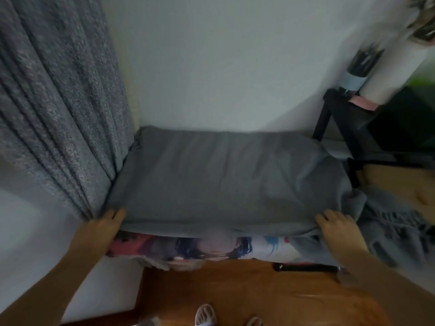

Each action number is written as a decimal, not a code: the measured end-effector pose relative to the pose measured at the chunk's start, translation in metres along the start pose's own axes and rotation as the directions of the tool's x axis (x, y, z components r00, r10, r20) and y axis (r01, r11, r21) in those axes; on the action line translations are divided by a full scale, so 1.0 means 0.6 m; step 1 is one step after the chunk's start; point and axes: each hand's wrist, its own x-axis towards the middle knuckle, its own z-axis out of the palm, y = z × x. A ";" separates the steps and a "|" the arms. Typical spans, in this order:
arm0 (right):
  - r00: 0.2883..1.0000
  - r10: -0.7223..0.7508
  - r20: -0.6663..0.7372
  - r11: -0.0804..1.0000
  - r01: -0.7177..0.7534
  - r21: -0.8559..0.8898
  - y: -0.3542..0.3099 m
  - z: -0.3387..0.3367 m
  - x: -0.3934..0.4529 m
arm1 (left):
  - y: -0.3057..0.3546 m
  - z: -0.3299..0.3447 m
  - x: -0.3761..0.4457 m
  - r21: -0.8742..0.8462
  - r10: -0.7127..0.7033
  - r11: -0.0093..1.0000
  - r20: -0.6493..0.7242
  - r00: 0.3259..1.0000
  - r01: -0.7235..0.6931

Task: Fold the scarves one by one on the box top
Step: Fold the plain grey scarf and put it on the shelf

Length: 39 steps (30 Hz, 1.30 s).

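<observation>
Your left hand (110, 222) has its fingertips tucked under the near left corner of the grey scarf (226, 182), so you see only knuckles and the back of the hand; the fingers curl round the cloth edge, but how tightly they pinch it is hidden by the fabric itself. Your right hand (336, 225) does the same at the near right corner, fingers bent over the fold with the tips lost beneath it. Between the two hands the scarf's near edge runs as a thick doubled roll, and the cloth spreads away from you flat across the box top, reaching the white wall (223, 62) at the far side. The box (235, 249) is almost wholly covered: only its near face shows below the scarf, printed with a red, blue and white picture that is blurred in the middle. On the right the scarf bunches and spills off the edge onto a heap of more grey cloth (395, 234), too smeared to tell whether it is one piece or several. A grey curtain (54, 109) hangs at the left, touching the scarf's far left corner. A black frame (339, 128) stands at the far right, its upper load soft and unclear. Near you lies a wooden floor (235, 290), and sandalled toes (206, 315) are cut off by the bottom border.
</observation>
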 end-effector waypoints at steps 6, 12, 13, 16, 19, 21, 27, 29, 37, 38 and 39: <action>0.998 0.029 0.056 0.988 -0.021 -0.150 -0.011 0.021 -0.015 | -0.026 0.071 -0.071 -0.018 0.095 0.995 0.107 0.990 -0.094; 0.989 -0.005 0.150 0.982 0.033 -0.186 -0.072 0.055 -0.033 | -0.010 0.130 -0.083 -0.004 0.015 1.000 0.215 0.977 -0.015; 0.990 -0.003 0.141 0.978 0.032 -0.208 -0.072 0.060 -0.039 | -0.003 0.134 -0.087 -0.007 -0.006 1.000 0.233 0.973 0.007; 0.991 -0.039 0.126 0.987 0.058 -0.149 -0.057 0.080 -0.058 | 0.042 0.147 -0.095 -0.083 -0.046 0.994 0.267 0.963 0.071; 0.971 -0.231 0.054 0.973 0.230 0.020 -0.049 0.087 -0.081 | 0.152 0.116 -0.054 -0.218 0.044 0.975 0.373 0.927 0.041; 0.976 -0.205 -0.073 0.953 0.216 0.213 -0.033 0.082 -0.097 | 0.254 0.078 -0.029 -0.444 0.189 0.895 0.461 0.867 0.041; 0.735 0.673 0.085 0.569 -0.588 0.576 0.128 0.059 -0.127 | 0.524 -0.045 0.020 -0.831 0.475 0.549 0.399 0.784 0.090; 0.610 0.748 0.263 0.334 -0.688 0.645 0.194 0.076 -0.122 | 0.590 -0.074 0.026 -0.853 0.483 0.513 0.380 0.789 0.097; 0.610 0.617 0.496 0.013 -0.639 0.769 0.290 0.157 -0.059 | 0.818 -0.163 0.029 -0.855 0.419 0.490 0.402 0.814 0.170; 0.632 0.592 0.501 0.027 -0.637 0.771 0.294 0.145 -0.059 | 0.843 -0.170 0.031 -0.852 0.421 0.495 0.405 0.811 0.169; 0.662 0.552 0.507 0.069 -0.642 0.763 0.297 0.139 -0.060 | 0.866 -0.174 0.033 -0.851 0.419 0.498 0.404 0.813 0.166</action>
